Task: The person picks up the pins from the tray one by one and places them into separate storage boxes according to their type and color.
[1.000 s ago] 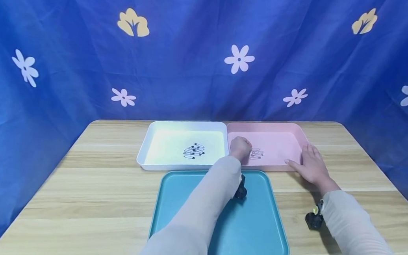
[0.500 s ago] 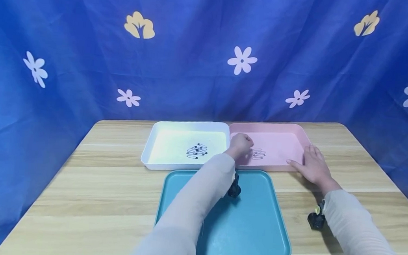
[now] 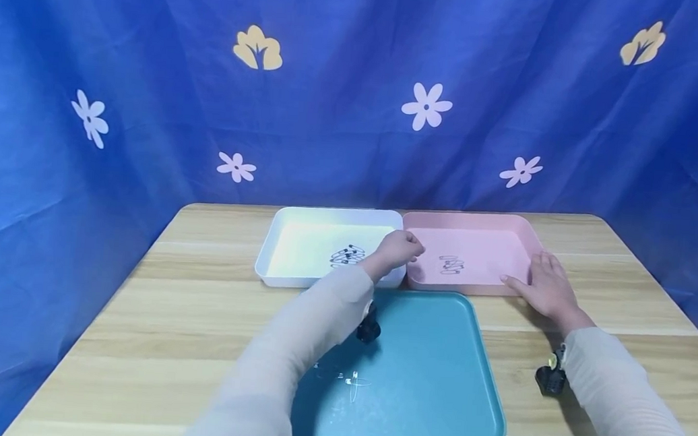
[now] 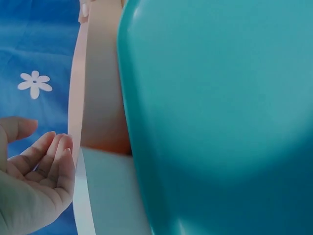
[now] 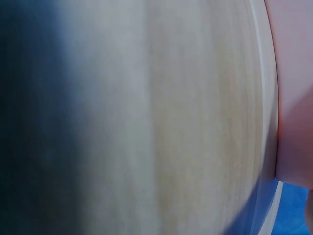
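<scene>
My left hand (image 3: 398,246) hovers over the edge where the white tray (image 3: 264,266) meets the pink tray (image 3: 530,239). In the left wrist view its thumb stands apart from the loosely bent fingers, with nothing between them. Thin safety pins (image 3: 452,265) lie in a small group inside the pink tray. Dark-headed safety pins (image 3: 348,256) are heaped in the white one, partly hidden by my left wrist. My right hand (image 3: 548,282) rests on the pink tray's right wall, fingers spread.
A teal tray (image 3: 418,358) lies in front of both smaller trays. Several pale pins (image 3: 354,382) are on it, beside my left forearm, which covers its left part. All the trays stand on a wooden table (image 3: 153,326). Behind hangs a blue curtain (image 3: 331,122).
My left hand has drawn back leftward out of the pink tray, and its curled fingers have loosened. Pale pins on the teal tray have come into view. My right hand stays at the tray's wall.
</scene>
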Demonstrator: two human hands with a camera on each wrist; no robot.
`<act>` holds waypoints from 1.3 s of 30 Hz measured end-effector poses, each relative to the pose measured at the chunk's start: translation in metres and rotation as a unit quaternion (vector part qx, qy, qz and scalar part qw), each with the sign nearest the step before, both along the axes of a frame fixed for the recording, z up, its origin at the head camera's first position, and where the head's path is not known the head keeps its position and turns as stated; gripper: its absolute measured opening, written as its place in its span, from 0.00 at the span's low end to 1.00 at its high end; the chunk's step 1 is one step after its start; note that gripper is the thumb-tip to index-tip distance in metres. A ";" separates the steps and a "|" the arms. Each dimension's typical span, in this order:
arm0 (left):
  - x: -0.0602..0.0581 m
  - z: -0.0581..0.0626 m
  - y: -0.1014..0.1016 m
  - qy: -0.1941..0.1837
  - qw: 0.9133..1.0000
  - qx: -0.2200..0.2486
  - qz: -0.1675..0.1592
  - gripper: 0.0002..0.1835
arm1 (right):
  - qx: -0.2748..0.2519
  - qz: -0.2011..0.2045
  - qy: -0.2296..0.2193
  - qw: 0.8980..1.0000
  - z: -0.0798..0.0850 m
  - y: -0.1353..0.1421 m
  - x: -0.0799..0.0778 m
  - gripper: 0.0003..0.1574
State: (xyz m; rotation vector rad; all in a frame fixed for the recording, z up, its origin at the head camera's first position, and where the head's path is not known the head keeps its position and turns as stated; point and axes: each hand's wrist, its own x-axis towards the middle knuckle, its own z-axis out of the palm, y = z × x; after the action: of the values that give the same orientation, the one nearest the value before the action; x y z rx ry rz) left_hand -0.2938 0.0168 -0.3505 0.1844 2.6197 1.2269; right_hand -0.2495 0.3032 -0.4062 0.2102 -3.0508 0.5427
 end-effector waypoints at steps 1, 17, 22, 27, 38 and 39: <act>0.002 0.001 -0.003 -0.004 1.000 0.004 -0.004 0.07 | 0.000 0.000 0.000 1.000 0.000 0.000 0.000 0.61; 0.033 0.012 -0.049 -0.010 0.997 -0.005 -0.083 0.10 | -0.005 -0.002 0.005 1.000 0.003 0.000 -0.002 0.61; 0.047 0.012 -0.061 -0.012 0.995 0.008 -0.100 0.08 | -0.005 -0.005 0.004 1.000 0.002 0.000 -0.002 0.61; 0.057 0.010 -0.074 -0.023 0.994 0.035 -0.096 0.08 | -0.005 -0.004 0.001 1.000 0.001 0.000 -0.001 0.61; 0.078 0.015 -0.109 -0.036 0.990 0.072 -0.119 0.11 | -0.002 -0.008 0.001 1.000 0.003 -0.001 0.001 0.61; 0.077 0.010 -0.113 -0.037 0.989 0.071 -0.122 0.11 | -0.002 -0.007 0.001 1.000 0.003 -0.002 0.001 0.61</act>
State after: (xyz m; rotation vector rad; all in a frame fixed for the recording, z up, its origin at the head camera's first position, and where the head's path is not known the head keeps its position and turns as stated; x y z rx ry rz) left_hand -0.2171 -0.0959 -0.3401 0.4600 2.3638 1.3045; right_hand -0.2487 0.3014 -0.4028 0.1881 -3.0464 0.5485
